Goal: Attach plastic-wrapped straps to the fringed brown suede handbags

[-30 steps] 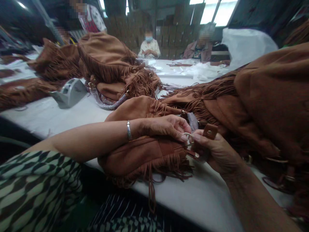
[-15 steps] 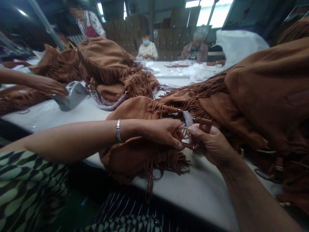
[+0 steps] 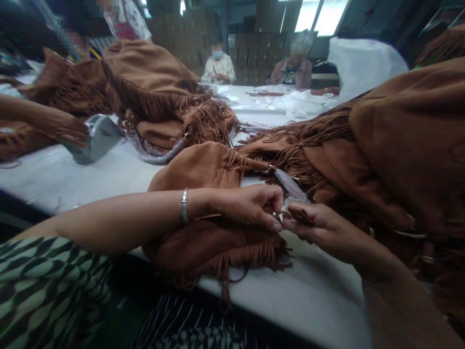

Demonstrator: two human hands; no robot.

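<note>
Apparently, handling the leather tab (image 3: 299,212) is the step in hand, calling next for a steady pinch from the right hand (image 3: 325,225), which clamps it near the fringed bag (image 3: 214,245) on the white table (image 3: 312,295), while whether the left hand (image 3: 249,206) opposite grips anything, I cannot tell.

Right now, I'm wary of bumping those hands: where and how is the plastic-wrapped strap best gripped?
I'd pinch the plastic-wrapped strap midway, from above on the far side: its narrow band shows between the metal fitting and the right hand, with the left hand nearer the viewer.
</note>
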